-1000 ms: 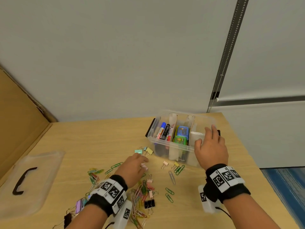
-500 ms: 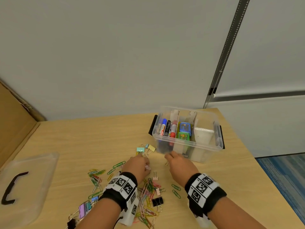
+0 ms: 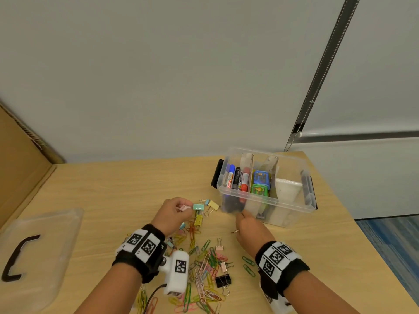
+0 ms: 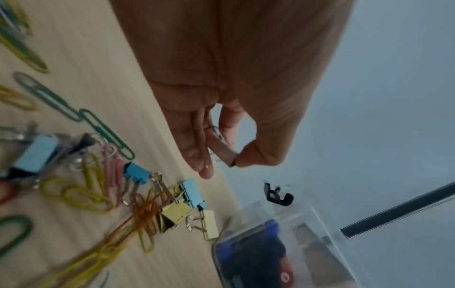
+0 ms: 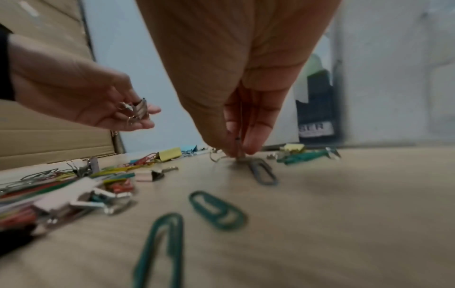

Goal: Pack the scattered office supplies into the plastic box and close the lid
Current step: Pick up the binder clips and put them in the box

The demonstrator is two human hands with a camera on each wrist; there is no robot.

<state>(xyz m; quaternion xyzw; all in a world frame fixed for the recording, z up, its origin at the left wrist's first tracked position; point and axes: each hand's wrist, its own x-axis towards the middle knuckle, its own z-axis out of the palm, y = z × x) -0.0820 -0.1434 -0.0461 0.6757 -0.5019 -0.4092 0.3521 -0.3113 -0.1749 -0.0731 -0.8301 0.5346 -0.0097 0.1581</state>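
- Fingers of the left hand [image 3: 172, 214] curl round a pink binder clip [image 3: 184, 208] in the head view, held just above the worktop [image 3: 118, 189]; the right hand [image 3: 250, 227] reaches down in front of the box [image 3: 267, 200], fingertips on the worktop, with a small clip end showing at its left edge. What it holds cannot be told from here.
- Same view: the box stands open, far right, markers [image 3: 237, 181] in its left compartment; the lid [image 3: 38, 254] lies well apart at the near left. Most loose clips [image 3: 208, 268] lie near, between the wrists.
- Left wrist view: thumb and fingers [image 4: 197, 148] pinch the pink clip [image 4: 222, 149], its long axis running along the fingers. The box lies ahead and to the right, beyond yellow and blue binder clips [image 4: 177, 214].
- Right wrist view: right fingertips [image 5: 256, 140] press together on a small clip [image 5: 240, 155] on the worktop, touching the far end of a grey-blue paper clip [image 5: 263, 173] whose long axis points back toward the wrist. Green paper clips [image 5: 216, 212] lie nearer.
- Judgement: the right hand is closer to the box, which lies just beyond its fingers, so a short lift forward would drop its clip in.
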